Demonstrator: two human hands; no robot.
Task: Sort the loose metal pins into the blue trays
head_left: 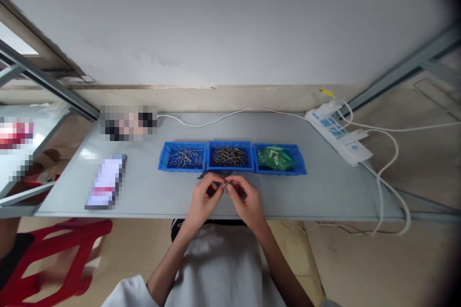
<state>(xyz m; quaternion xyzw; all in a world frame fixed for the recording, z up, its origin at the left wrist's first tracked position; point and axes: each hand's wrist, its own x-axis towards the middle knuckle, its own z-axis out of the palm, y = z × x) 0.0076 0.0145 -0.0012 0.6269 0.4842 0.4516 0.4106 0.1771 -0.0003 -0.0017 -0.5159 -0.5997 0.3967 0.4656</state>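
Note:
My left hand (207, 196) and my right hand (246, 199) meet over the table's front part, fingertips pinched together. Between them is a tiny thin piece (225, 183), too small to name, with a hint of yellow. Just behind the fingers lies a small heap of dark thin pieces (204, 174), partly covered by my hands. Beyond stand three blue bins in a row. Silver pin-like pieces (185, 157) fill the left bin (164, 169); darker, brassy pin-like pieces (229, 157) are in the middle bin (230, 169). In the right bin (300, 169) sits green plastic packaging (275, 158) with pale pieces.
A phone (106, 182) lies on the left of the grey table (151, 201). Behind it is a blurred-out object (128, 123) with a white cable (201, 125). A power strip (338, 136) lies at the right. A red stool (72, 249) and part of a person are at lower left.

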